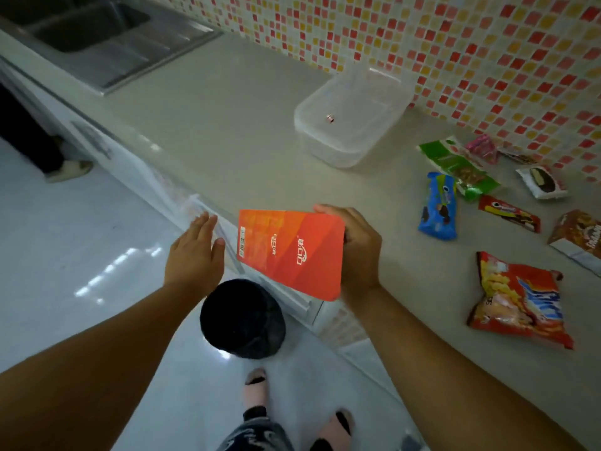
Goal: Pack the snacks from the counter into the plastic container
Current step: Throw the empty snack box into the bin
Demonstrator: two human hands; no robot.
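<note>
Orange snack box point(291, 252) is held above the counter's front edge, its long axis running from upper left to lower right in the view, barcode end toward the left. Beige counter point(227, 125) runs beneath a mosaic-tiled wall point(487, 43), with a steel sink point(97, 37) far left and a clear plastic container point(353, 115) near the wall. The right hand point(357, 252) grips the box's right edge; the left hand point(195, 255) hovers just beside its left edge, fingers straight, not touching. Other snack packets point(517, 297) lie at right.
</note>
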